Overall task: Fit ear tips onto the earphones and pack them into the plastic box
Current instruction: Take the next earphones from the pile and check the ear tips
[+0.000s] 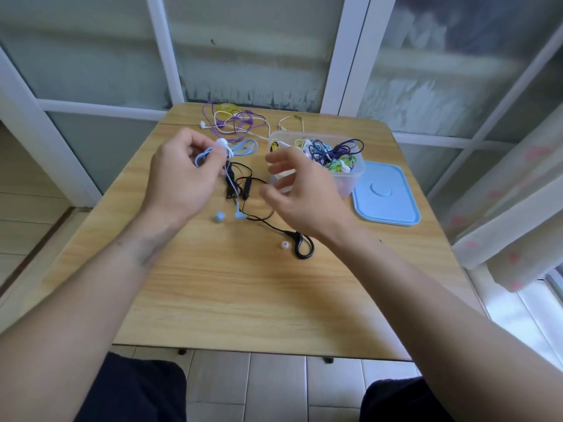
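My left hand (182,175) grips a coiled light blue earphone cable (243,147); its two earbuds (239,214) dangle just above the table. My right hand (300,193) hovers beside it with fingers spread and relaxed, holding nothing. A black sport earphone with an ear hook (301,245) lies on the table under both hands, and a loose white ear tip (285,245) sits just left of the hook. The clear plastic box (350,178) behind my right hand holds several coloured earphone bundles.
The box's blue lid (387,193) lies flat to its right. Purple and white earphones (234,123) are tangled at the table's far edge, next to a yellow tape roll (226,106). The wooden table (243,293) stands against a window frame.
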Demonstrator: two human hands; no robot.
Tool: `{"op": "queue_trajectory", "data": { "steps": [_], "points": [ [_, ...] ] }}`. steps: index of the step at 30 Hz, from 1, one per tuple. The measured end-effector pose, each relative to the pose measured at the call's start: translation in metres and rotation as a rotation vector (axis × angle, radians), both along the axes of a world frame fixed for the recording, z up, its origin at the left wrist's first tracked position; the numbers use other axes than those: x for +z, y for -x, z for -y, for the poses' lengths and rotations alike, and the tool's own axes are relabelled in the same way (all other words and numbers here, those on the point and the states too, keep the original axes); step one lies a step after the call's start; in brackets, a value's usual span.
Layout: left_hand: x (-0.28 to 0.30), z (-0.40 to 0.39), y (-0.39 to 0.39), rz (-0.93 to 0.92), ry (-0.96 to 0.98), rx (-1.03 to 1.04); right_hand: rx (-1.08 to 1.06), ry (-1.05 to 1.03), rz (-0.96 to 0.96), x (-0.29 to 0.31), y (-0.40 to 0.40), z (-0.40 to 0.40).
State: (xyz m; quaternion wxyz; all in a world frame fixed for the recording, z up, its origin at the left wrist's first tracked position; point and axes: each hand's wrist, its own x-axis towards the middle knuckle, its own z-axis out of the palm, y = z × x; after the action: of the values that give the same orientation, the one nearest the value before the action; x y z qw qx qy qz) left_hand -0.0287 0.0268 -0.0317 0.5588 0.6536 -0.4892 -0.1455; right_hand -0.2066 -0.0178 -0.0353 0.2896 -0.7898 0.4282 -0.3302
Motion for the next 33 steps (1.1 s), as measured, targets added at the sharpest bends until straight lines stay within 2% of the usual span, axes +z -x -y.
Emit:
{"op": "queue_trajectory", "data": {
  "steps": [2, 4, 8, 11, 14, 17, 21, 25, 28, 33],
  "points": [
    [0.001, 0.001, 0.007, -0.220, -0.026, -0.113, 0.080, -0.025, -0.032, -0.004, -0.007, -0.002],
    [0.003, 0.000, 0.012, -0.431, -0.069, -0.183, 0.127, -0.053, 0.017, -0.008, -0.015, -0.001],
    [0.003, -0.004, 0.017, -0.623, -0.114, -0.270, 0.120, -0.158, 0.233, -0.012, -0.024, 0.002],
    [0.001, -0.007, 0.024, -0.627, -0.133, -0.328, 0.114, -0.247, 0.378, -0.010, -0.017, 0.000],
    [-0.003, -0.013, 0.029, -0.531, -0.204, -0.415, 0.137, -0.332, 0.465, -0.006, 0.004, -0.003],
    [-0.003, -0.024, 0.038, -0.481, -0.273, -0.545, 0.218, -0.379, 0.496, -0.004, 0.032, -0.008],
    [-0.004, -0.037, 0.056, -0.523, -0.354, -0.706, 0.222, -0.392, 0.528, -0.010, 0.065, -0.024],
    [-0.009, -0.042, 0.070, -0.561, -0.389, -0.721, 0.173, -0.473, 0.550, -0.018, 0.081, -0.039],
    [-0.011, -0.043, 0.078, -0.806, -0.378, -0.716, 0.224, -0.561, 0.513, -0.028, 0.086, -0.049],
    [-0.012, -0.041, 0.088, -1.213, -0.257, -0.711, 0.270, -0.533, 0.395, -0.035, 0.087, -0.059]
  ]
}}
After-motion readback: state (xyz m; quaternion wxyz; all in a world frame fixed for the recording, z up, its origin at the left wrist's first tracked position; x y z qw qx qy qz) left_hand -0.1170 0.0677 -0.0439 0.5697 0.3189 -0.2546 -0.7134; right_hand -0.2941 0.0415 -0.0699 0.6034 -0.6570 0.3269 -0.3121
